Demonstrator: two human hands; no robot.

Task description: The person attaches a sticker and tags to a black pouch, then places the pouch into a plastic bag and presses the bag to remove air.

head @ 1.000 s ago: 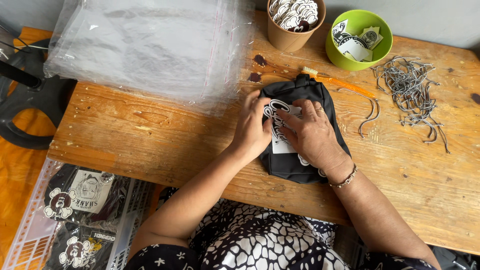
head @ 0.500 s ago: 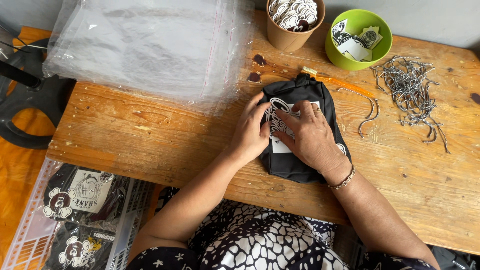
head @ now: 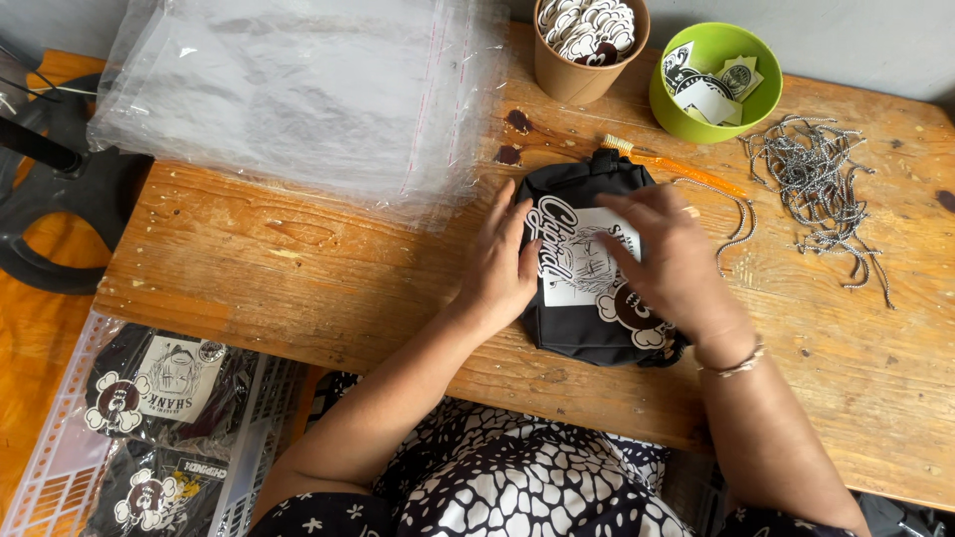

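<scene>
A black pouch (head: 587,328) lies near the middle of the wooden counter (head: 298,268), well away from its front edge. The left hand (head: 497,264) presses its left side, fingers flat and together. The right hand (head: 671,259) lies on the white card (head: 587,264) on top, fingers slightly apart. Bare wood stays open at the left; clear plastic bags (head: 298,89) cover the far corner.

The person wears a black-and-white garment (head: 517,487) — a bold, pebble-like print over the lap and small white flower shapes on black nearer the edges. Both forearms are bare, no sleeves reaching them. The right wrist carries a thin bracelet (head: 734,366) — a slim, pale, metallic-looking band. The left hand (head: 497,268) and right hand (head: 671,264) show no gloves.
</scene>
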